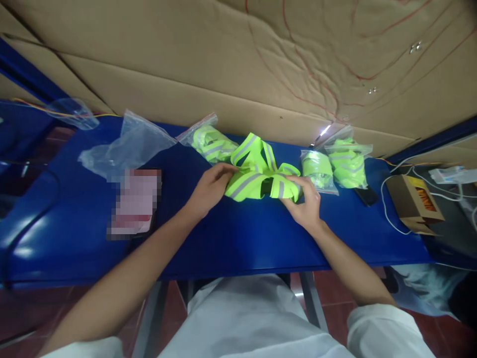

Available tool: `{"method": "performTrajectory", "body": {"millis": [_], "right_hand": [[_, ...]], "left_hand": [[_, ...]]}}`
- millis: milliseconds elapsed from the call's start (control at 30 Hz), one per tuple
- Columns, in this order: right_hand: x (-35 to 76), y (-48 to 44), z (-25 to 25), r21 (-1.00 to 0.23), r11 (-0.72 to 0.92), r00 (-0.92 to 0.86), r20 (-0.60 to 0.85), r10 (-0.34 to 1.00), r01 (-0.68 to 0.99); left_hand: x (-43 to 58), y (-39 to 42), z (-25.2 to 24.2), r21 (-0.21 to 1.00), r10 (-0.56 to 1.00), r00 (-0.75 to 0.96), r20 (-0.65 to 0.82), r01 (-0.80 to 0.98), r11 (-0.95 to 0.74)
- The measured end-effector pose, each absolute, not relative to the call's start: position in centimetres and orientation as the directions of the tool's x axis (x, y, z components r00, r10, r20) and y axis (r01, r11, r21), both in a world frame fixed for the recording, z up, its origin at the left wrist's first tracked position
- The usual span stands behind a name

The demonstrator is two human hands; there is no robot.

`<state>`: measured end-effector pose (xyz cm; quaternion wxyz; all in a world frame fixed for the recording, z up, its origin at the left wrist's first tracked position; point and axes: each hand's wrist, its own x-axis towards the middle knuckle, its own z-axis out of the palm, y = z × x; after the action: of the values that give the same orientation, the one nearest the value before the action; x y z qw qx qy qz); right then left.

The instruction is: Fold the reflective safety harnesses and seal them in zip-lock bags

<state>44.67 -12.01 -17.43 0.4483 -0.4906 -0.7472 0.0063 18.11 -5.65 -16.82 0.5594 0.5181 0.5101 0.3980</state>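
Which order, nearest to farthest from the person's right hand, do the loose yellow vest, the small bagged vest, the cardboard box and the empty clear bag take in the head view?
1. Loose yellow vest: gripped by the right hand.
2. Small bagged vest: just behind that hand.
3. Cardboard box: far right.
4. Empty clear bag: far left.

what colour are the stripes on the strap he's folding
Grey reflective stripes on the neon yellow-green strap, clearest in the head view.
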Motion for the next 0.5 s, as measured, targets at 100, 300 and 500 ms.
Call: {"method": "performTrajectory", "body": {"millis": [100,300,500], "right_hand": [[44.9,-11.9,-17.4,-0.42,0.524,-0.104,0.7,0.707,0.741],[44.7,-12.4,-18.2,-0.354,0.582,-0.24,0.666,0.706,0.732],[44.6,-12.6,-17.7,-0.386,0.558,-0.173,0.688,0.705,0.735]], "left_hand": [[18.6,-6.8,-16.7,0.824,0.906,0.135,0.4,0.381,-0.42],[19.8,-9.0,-17.0,0.535,0.688,0.515,0.511,0.435,-0.724],[19.9,-8.7,-17.7,0.604,0.722,0.55,0.421,0.423,-0.675]]}}
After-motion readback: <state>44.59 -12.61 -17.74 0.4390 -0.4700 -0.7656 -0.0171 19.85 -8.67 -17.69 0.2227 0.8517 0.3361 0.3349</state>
